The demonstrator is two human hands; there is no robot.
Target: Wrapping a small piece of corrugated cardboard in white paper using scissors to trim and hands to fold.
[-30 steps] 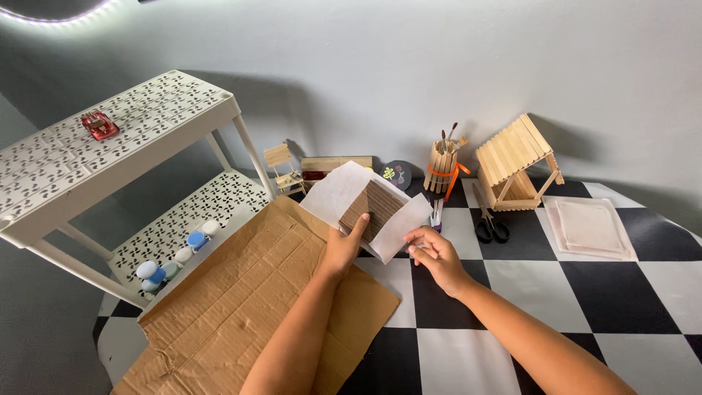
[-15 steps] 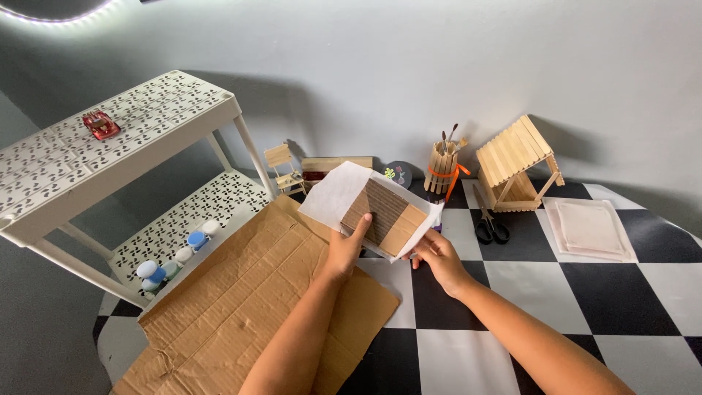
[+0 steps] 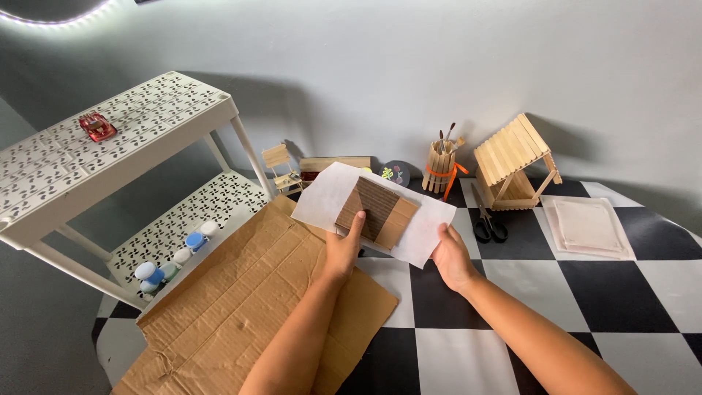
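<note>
My left hand [image 3: 344, 249] pinches the near left edge of a white paper sheet [image 3: 426, 227], with the thumb pressed on a brown panel of ridged cardboard and wooden sticks [image 3: 374, 211] that lies on it. My right hand [image 3: 452, 256] holds the sheet's near right edge from below. The sheet is lifted a little above the black-and-white checkered table [image 3: 585, 307] and tilted towards me.
A big flattened cardboard sheet [image 3: 248, 307] lies at the left. A white two-tier rack [image 3: 110, 139] carries a red toy car [image 3: 96, 126] and small paint pots [image 3: 175, 256]. Behind stand a stick-built cup of brushes [image 3: 440, 167], a stick house [image 3: 514, 162], scissors [image 3: 486, 219], a miniature chair [image 3: 281, 167], and a stack of white sheets [image 3: 587, 227].
Both hands have turned the paper and panel from near upright to almost flat, so the panel's face now shows. My right hand slid from the front to the sheet's right edge.
</note>
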